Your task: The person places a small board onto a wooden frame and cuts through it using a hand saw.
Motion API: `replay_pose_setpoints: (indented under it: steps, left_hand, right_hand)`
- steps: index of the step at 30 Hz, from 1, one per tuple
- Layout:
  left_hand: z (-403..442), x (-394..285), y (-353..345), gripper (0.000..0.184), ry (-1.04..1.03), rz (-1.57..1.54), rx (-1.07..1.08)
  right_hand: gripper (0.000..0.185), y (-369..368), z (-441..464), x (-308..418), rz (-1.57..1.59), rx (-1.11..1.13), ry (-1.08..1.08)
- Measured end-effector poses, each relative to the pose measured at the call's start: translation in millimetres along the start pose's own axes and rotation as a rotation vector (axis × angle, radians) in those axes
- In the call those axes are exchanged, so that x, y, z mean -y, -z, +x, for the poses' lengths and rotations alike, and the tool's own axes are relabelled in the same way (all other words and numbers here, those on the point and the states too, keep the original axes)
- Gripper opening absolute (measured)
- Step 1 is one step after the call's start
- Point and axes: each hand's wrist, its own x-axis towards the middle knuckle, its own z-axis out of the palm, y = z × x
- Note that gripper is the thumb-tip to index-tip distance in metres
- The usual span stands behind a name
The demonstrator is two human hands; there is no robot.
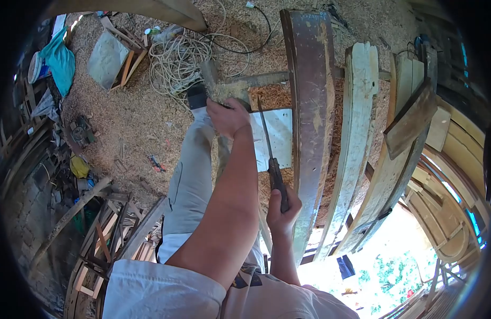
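Observation:
My right hand (284,208) is wrapped round the dark straight handle of a long, narrow-bladed tool (276,178), a saw or a long knife. Its tapering blade points away from me, over a white panel (281,133) with small holes near its edge. Further forward, my left hand (230,117) is beside my lower leg and dark footwear (196,97), left of the panel. Its fingers are curled, and what they hold, if anything, is hidden. A wooden piece (209,72) lies just beyond these fingers.
A worn brown plank (312,106) and a whitish weathered beam (354,117) run along my right. Coiled pale cable (174,64) lies on the shavings-covered floor. Scrap wood (104,239) is piled at left, and a loose board (410,119) juts out at right.

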Motion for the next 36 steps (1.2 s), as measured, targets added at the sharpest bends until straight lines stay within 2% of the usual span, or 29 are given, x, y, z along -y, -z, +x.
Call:
replay_pose_setpoints:
  steps: [2,4,7,12,16,23,25,36]
  left_hand:
    - [1.3,2.7,-0.6,0.056,0.024,0.011,0.026]
    - [-0.8,4.9,-3.4,0.056,-0.018,0.020,-0.037]
    - [0.6,2.8,0.3,0.056,0.018,0.015,0.042]
    - [1.2,3.8,-1.0,0.054,-0.005,0.026,-0.020]
    - [1.1,3.4,-2.0,0.053,-0.038,-0.003,-0.024]
    - [1.9,6.0,-4.6,0.053,-0.039,0.022,-0.013]
    - [1.6,8.2,-7.7,0.054,-0.073,0.013,-0.070]
    - [-1.5,7.8,-5.0,0.057,-0.026,-0.003,-0.013]
  right_hand:
    - [0.033,-2.2,4.4,4.4,0.013,-0.014,-0.017]
    - [0.033,1.9,-1.6,4.5,0.013,-0.023,-0.043]
    - [0.034,2.5,-1.6,-2.6,-0.036,0.013,0.068]
    - [0.034,4.1,-4.4,-10.7,0.130,-0.024,0.001]
    - [0.033,5.7,-1.0,-7.1,0.046,0.033,-0.010]
    - [0.031,6.1,-0.7,-8.9,0.083,0.048,-0.058]
    - [0.031,4.8,-1.1,-9.4,0.084,0.033,-0.043]
    - [0.033,-3.6,4.8,0.7,0.038,0.042,-0.015]
